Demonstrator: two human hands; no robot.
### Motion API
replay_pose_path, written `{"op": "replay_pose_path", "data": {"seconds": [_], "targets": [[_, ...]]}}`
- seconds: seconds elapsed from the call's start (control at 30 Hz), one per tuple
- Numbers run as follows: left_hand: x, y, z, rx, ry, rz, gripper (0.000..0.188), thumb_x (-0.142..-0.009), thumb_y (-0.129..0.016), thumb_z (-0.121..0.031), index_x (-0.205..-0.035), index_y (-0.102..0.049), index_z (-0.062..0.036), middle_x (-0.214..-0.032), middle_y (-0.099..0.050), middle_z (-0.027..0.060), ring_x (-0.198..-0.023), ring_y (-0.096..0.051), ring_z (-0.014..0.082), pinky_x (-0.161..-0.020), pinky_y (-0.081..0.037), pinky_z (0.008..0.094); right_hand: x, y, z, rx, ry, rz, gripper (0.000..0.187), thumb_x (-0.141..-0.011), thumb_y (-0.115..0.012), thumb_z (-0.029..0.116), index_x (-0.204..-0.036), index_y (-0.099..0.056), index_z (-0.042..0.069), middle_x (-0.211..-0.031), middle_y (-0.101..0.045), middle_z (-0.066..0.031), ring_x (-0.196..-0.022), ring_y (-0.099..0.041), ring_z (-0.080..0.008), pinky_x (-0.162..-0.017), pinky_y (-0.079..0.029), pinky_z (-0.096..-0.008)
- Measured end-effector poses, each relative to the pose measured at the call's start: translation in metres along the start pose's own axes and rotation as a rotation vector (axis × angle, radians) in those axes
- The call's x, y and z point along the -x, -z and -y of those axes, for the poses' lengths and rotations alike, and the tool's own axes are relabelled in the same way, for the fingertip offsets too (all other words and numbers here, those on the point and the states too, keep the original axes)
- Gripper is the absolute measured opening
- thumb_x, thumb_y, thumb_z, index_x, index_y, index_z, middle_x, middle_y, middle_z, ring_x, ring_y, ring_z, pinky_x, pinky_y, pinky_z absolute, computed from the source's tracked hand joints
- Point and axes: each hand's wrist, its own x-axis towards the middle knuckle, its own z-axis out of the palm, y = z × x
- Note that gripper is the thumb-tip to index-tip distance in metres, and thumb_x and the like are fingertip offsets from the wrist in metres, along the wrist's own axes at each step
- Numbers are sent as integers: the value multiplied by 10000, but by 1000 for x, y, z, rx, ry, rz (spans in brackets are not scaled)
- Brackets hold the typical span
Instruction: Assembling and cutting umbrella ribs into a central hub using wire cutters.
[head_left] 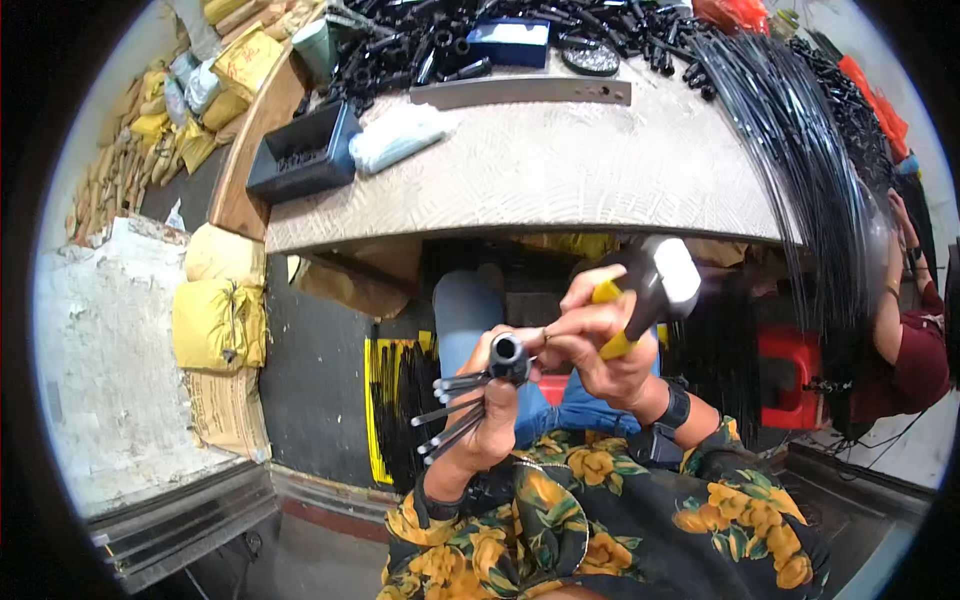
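My left hand (495, 415) is closed around a black hollow tube with several thin rods, like an umbrella frame (510, 370). The tube's round mouth points up, and the rods stick out to the left. My right hand (610, 345) grips a hammer (678, 276) with a yellow and black handle and a white-faced head, slightly blurred. The thumb and finger of that same hand pinch together close to the left fingertips, beside the tube. Whatever lies between them is too small to make out. Both hands are above my lap, in front of the table edge.
On the table (580, 180) are a metal bar (520, 93), a dark bin (305, 155), a white plastic bag (400, 138), a blue box (508, 42) and heaped black parts. Long black rods (800, 130) hang over its right edge. Another person (915, 350) sits at right.
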Motion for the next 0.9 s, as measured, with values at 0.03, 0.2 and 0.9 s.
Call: {"op": "replay_pose_path", "data": {"seconds": [0.03,0.2,0.9], "targets": [[2,-2,4,40,-3,-35,639,-887,-376,-536,-1119,-494,47,-933,-534,77,-785,-481,128,-720,-408,269,-4,2,1,71,53,-12,125,-737,-709,71,-801,-610,33,-968,-533,-129,-706,-584,-198,-570,-476,-287],[3,1,10,-57,-44,-172,592,-905,-387,-486,-1140,-472,50,-926,-558,86,-776,-485,113,-712,-417,270,-32,10,18,494,311,201,237,-559,-729,50,-760,-604,42,-787,-535,-105,-617,-543,-218,-525,-452,-275],[-1,1,4,68,-32,-73,558,-887,-412,-512,-1006,-476,28,-836,-485,57,-724,-449,120,-642,-375,260,-12,-16,-1,-293,41,23,171,-690,-680,-24,-840,-621,33,-879,-531,-101,-662,-497,-102,-565,-413,-222]]}}
